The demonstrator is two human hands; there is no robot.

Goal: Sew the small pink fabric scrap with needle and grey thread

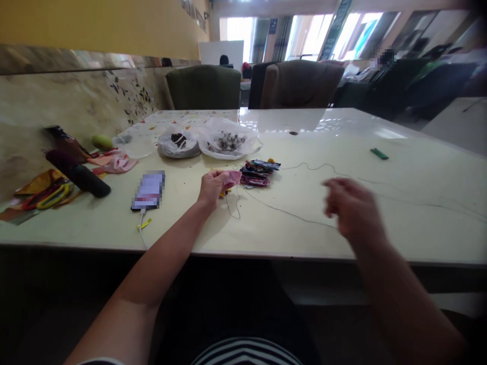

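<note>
Pink cloth pinched in the left hand, thread trailing right

The left hand grips a pink cloth piece mid-table, beside fabric scraps; the blurred right hand hovers over the thread, its grasp unclear.

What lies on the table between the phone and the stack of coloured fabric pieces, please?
In the head view, the left hand lies between the phone and the fabric stack, holding a pink fabric piece.

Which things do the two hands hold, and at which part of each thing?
The left hand pinches a small pink cloth piece at its near edge. The right hand is blurred; whether it grips the thread cannot be told.
</note>
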